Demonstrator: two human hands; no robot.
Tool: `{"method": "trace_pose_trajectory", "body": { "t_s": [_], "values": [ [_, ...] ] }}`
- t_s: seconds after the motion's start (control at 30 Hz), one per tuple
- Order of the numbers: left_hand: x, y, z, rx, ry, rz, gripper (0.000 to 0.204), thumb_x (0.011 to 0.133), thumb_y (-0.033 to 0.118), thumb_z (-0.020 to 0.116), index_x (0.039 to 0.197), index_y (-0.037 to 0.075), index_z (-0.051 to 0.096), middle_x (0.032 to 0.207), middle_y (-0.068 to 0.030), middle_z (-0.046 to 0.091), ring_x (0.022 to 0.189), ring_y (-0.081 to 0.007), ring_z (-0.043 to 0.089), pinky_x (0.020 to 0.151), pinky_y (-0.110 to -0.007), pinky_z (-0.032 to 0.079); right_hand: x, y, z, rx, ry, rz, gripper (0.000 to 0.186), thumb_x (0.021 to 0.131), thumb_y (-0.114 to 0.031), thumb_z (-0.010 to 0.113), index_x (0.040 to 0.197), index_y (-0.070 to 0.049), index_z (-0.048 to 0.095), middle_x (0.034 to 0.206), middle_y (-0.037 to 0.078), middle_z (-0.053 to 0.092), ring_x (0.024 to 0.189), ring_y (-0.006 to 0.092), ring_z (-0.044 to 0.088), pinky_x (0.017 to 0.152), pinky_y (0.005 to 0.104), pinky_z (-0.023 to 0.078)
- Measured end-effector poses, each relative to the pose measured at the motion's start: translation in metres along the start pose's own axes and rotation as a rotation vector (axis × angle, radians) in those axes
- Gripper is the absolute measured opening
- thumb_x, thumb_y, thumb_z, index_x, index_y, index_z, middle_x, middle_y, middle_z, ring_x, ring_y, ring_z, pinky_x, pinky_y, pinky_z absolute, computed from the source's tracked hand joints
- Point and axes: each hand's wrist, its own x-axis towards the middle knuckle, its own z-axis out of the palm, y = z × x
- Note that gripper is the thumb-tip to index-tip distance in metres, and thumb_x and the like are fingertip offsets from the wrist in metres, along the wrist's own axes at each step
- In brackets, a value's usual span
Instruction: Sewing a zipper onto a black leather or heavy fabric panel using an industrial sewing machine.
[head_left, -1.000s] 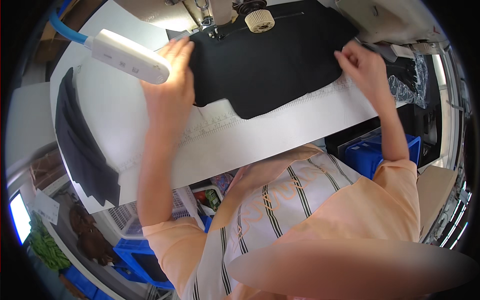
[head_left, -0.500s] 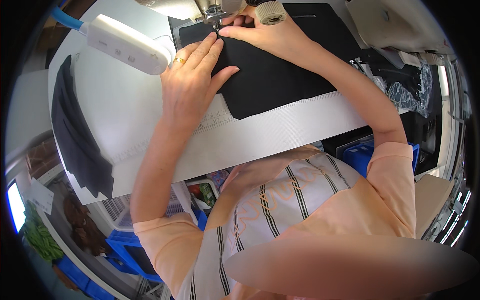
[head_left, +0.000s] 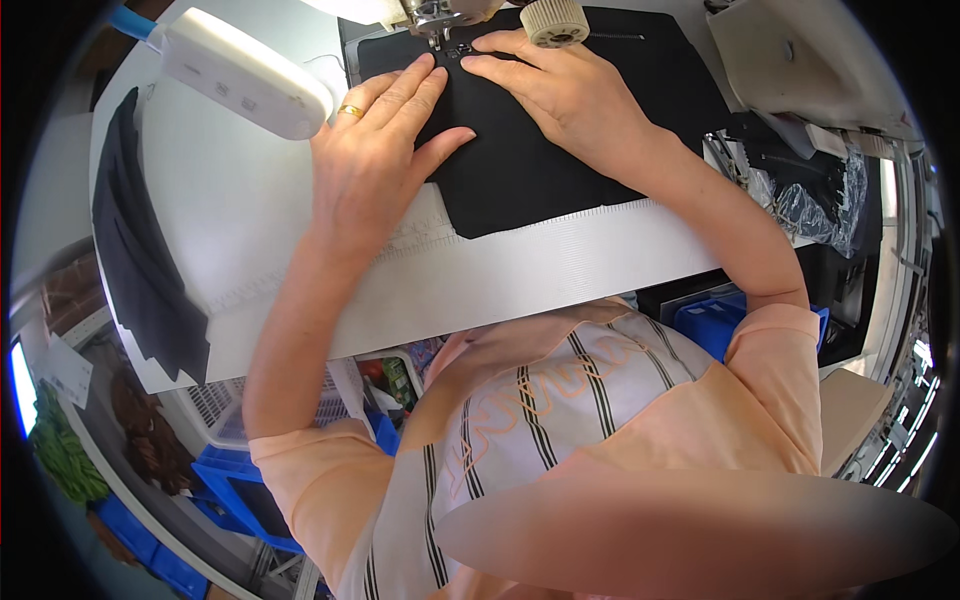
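A piece of black fabric point(head_left: 530, 170) lies flat under the sewing machine's presser foot point(head_left: 436, 38). My left hand point(head_left: 370, 160), with a gold ring, rests open on the fabric's left part, fingertips just in front of the foot and thumb spread. On the other side my right hand point(head_left: 590, 105) lies open on the fabric, its thumb and index finger stretched toward the foot. Between those fingertips and the foot sits a small dark piece with light marks point(head_left: 460, 50), too small to make out. The machine's knob point(head_left: 555, 22) hides a bit of the fabric behind the right hand.
A white lamp point(head_left: 245, 75) juts over the table point(head_left: 250, 200) at left. Dark folded fabric point(head_left: 140, 240) hangs along the left edge. Clear plastic packaging point(head_left: 815, 210) and small metal tools point(head_left: 725, 155) lie at right. Blue crates point(head_left: 250, 500) stand below.
My right hand has shifted a little right, off the presser foot, and its curled fingers have straightened. The small marked piece now shows beside the foot. My left hand stays on the fabric.
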Motion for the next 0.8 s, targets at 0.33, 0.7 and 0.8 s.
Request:
{"method": "trace_pose_trajectory", "body": {
  "t_s": [0.33,0.7,0.8],
  "values": [
    [0.003,0.001,0.000,0.071,-0.034,0.026,0.041,0.071,0.032,0.080,0.106,0.012,0.073,0.117,-0.0035,0.068,0.094,-0.0213,0.064,0.070,-0.032,0.054,-0.002,-0.001,-0.002,-0.043,0.021,-0.019,0.032,0.077,-0.002,0.064,0.108,-0.008,0.068,0.112,0.002,0.064,0.103,0.0195,0.060,0.086,0.0312,0.053],
    [0.006,-0.003,-0.001,0.060,-0.052,-0.019,0.042,0.072,0.037,0.079,0.106,0.013,0.074,0.118,-0.0023,0.068,0.100,-0.0234,0.063,0.078,-0.034,0.056,0.002,-0.001,0.003,-0.061,0.037,-0.016,0.032,0.077,-0.005,0.065,0.108,-0.008,0.068,0.110,0.003,0.065,0.101,0.0208,0.061,0.083,0.0322,0.053],
    [0.009,-0.008,-0.003,0.008,-0.103,-0.097,0.042,0.075,0.037,0.077,0.108,0.013,0.073,0.120,-0.0010,0.067,0.104,-0.0238,0.062,0.081,-0.035,0.055,0.007,0.000,0.006,-0.050,0.038,-0.001,0.032,0.078,-0.006,0.064,0.109,-0.007,0.068,0.108,0.005,0.065,0.099,0.0216,0.062,0.082,0.0330,0.054]
  ]
}}
